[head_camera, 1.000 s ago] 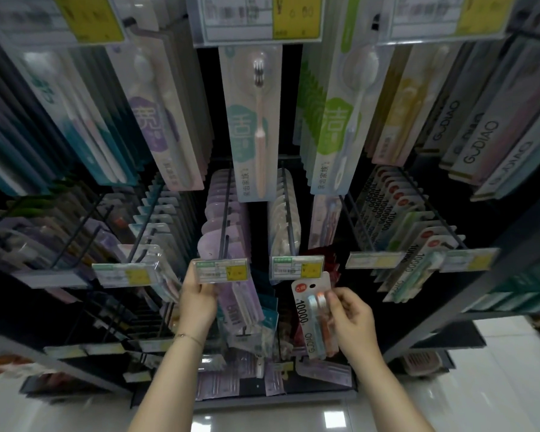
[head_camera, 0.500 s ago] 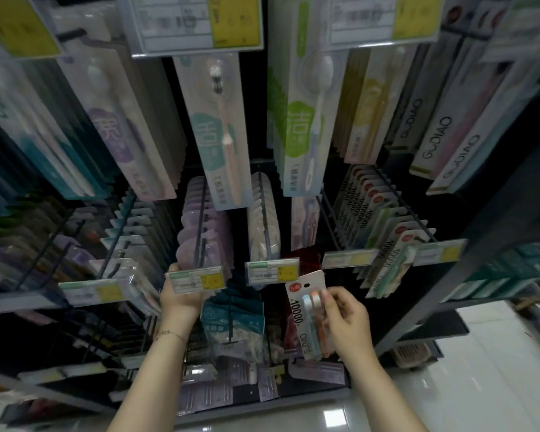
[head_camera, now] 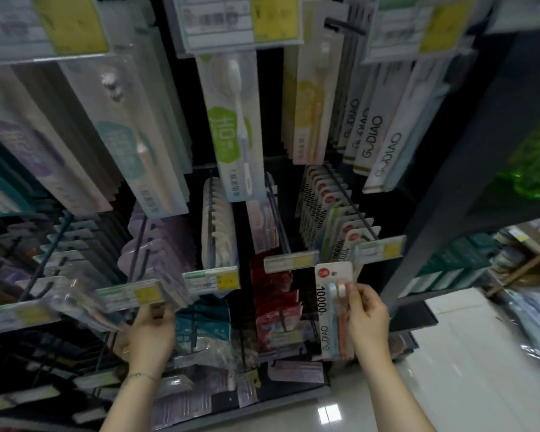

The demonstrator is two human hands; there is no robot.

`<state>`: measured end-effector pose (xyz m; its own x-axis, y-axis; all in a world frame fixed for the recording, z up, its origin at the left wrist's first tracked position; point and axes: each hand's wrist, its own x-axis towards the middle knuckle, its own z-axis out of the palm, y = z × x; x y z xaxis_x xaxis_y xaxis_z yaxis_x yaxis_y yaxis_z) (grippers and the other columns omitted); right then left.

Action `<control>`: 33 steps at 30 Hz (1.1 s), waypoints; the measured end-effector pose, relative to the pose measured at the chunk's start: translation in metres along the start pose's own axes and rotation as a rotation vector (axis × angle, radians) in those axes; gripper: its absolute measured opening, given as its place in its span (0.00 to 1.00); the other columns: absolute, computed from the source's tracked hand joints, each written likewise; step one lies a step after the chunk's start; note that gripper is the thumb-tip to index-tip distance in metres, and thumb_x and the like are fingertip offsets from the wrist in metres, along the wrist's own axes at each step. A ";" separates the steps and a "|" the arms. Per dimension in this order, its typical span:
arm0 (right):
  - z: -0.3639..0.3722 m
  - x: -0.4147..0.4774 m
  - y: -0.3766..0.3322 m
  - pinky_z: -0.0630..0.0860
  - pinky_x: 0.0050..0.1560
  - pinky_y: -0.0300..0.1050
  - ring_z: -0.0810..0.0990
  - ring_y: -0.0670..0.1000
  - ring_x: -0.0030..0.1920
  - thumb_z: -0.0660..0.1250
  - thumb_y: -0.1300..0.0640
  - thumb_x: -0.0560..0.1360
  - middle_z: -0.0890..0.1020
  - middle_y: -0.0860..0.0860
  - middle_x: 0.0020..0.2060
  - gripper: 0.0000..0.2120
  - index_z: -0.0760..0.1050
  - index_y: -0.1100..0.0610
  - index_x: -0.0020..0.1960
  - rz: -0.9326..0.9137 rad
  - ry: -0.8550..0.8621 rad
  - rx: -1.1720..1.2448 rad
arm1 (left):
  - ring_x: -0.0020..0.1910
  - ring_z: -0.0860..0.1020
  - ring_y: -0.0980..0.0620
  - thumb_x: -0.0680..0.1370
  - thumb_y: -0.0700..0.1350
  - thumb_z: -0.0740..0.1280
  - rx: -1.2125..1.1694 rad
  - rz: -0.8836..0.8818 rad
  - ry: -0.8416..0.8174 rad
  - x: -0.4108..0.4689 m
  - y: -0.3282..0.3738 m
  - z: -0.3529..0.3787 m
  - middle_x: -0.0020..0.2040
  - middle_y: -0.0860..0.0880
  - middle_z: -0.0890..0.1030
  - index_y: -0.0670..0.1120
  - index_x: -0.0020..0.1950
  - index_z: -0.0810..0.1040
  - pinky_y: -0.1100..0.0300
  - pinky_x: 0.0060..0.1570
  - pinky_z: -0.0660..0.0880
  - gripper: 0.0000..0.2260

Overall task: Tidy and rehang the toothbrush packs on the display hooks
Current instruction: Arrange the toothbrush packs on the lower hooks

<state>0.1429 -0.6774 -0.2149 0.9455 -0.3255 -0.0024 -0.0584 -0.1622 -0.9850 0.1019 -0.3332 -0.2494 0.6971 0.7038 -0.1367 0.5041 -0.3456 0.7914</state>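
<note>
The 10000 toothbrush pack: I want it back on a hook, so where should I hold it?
Pinch the 10000 pack by its right edge, from the right, as the right hand does. It is upright and flat, and this keeps its top hang hole clear.

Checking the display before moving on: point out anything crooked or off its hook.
The 10000 pack is off any hook, pinched in the right hand. Above it, the front packs on the right-hand hook fan out tilted, not flush with the row behind.

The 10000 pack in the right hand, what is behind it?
Behind the 10000 pack, pinched by the right hand, matching packs hang on a hook above. What lies directly behind its card is covered.
</note>
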 end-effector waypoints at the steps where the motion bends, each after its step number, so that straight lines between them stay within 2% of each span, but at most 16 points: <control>1: -0.004 0.004 0.000 0.72 0.40 0.41 0.80 0.40 0.39 0.62 0.54 0.81 0.83 0.47 0.38 0.09 0.78 0.50 0.44 0.004 0.019 -0.011 | 0.45 0.79 0.45 0.82 0.47 0.65 0.010 0.037 -0.028 -0.013 0.012 0.001 0.44 0.51 0.81 0.52 0.50 0.75 0.50 0.47 0.75 0.02; 3: -0.013 0.014 0.001 0.72 0.39 0.43 0.80 0.43 0.39 0.61 0.54 0.82 0.82 0.48 0.37 0.10 0.78 0.51 0.43 0.006 0.051 -0.029 | 0.45 0.78 0.48 0.81 0.43 0.64 0.075 0.163 -0.086 -0.025 0.019 0.008 0.44 0.49 0.81 0.50 0.52 0.76 0.54 0.45 0.72 0.02; 6: -0.022 0.027 0.002 0.75 0.41 0.47 0.80 0.50 0.42 0.61 0.53 0.82 0.82 0.49 0.38 0.11 0.78 0.52 0.44 -0.001 0.062 -0.038 | 0.41 0.79 0.51 0.81 0.45 0.65 0.244 0.324 -0.158 -0.031 0.020 0.016 0.42 0.52 0.81 0.53 0.50 0.76 0.55 0.42 0.76 0.02; 8: -0.026 0.033 0.002 0.76 0.42 0.46 0.81 0.49 0.42 0.61 0.53 0.82 0.83 0.49 0.39 0.11 0.78 0.52 0.45 -0.014 0.069 -0.028 | 0.38 0.79 0.52 0.81 0.49 0.64 0.373 0.399 -0.177 -0.036 0.025 0.022 0.42 0.54 0.78 0.54 0.50 0.75 0.55 0.38 0.77 0.01; 11: -0.030 0.041 0.000 0.75 0.42 0.46 0.81 0.49 0.42 0.61 0.54 0.82 0.82 0.48 0.39 0.10 0.78 0.51 0.44 -0.022 0.099 0.001 | 0.38 0.80 0.52 0.80 0.50 0.65 0.442 0.464 -0.169 -0.045 0.031 0.030 0.44 0.54 0.78 0.55 0.49 0.73 0.53 0.36 0.79 0.02; 15: -0.031 0.049 -0.005 0.76 0.44 0.46 0.81 0.48 0.45 0.61 0.56 0.82 0.83 0.48 0.42 0.10 0.78 0.48 0.45 0.011 0.103 0.038 | 0.36 0.80 0.52 0.80 0.49 0.65 0.499 0.497 -0.182 -0.054 0.032 0.042 0.43 0.53 0.78 0.55 0.49 0.71 0.51 0.33 0.79 0.03; 18: -0.031 0.054 -0.010 0.75 0.44 0.45 0.81 0.48 0.45 0.60 0.60 0.81 0.83 0.48 0.42 0.11 0.78 0.50 0.45 0.008 0.096 0.058 | 0.36 0.80 0.52 0.81 0.51 0.63 0.548 0.505 -0.208 -0.058 0.032 0.050 0.46 0.55 0.77 0.54 0.51 0.71 0.50 0.33 0.80 0.02; 23: -0.029 0.059 -0.015 0.78 0.47 0.46 0.82 0.48 0.47 0.61 0.57 0.81 0.84 0.48 0.44 0.10 0.79 0.49 0.46 0.056 0.076 0.102 | 0.37 0.78 0.55 0.80 0.51 0.64 0.557 0.504 -0.221 -0.065 0.034 0.061 0.46 0.56 0.76 0.56 0.51 0.71 0.52 0.34 0.79 0.02; 33: -0.032 0.063 -0.015 0.74 0.42 0.40 0.81 0.41 0.41 0.60 0.61 0.81 0.84 0.46 0.42 0.12 0.78 0.49 0.45 0.050 0.016 0.104 | 0.42 0.79 0.56 0.81 0.50 0.64 0.470 0.553 -0.261 -0.074 0.047 0.080 0.48 0.56 0.77 0.56 0.55 0.73 0.54 0.38 0.79 0.04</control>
<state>0.1931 -0.7251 -0.1945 0.9370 -0.3457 -0.0498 -0.0708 -0.0483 -0.9963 0.1151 -0.4510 -0.2505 0.9791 0.2023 0.0226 0.1699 -0.8731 0.4569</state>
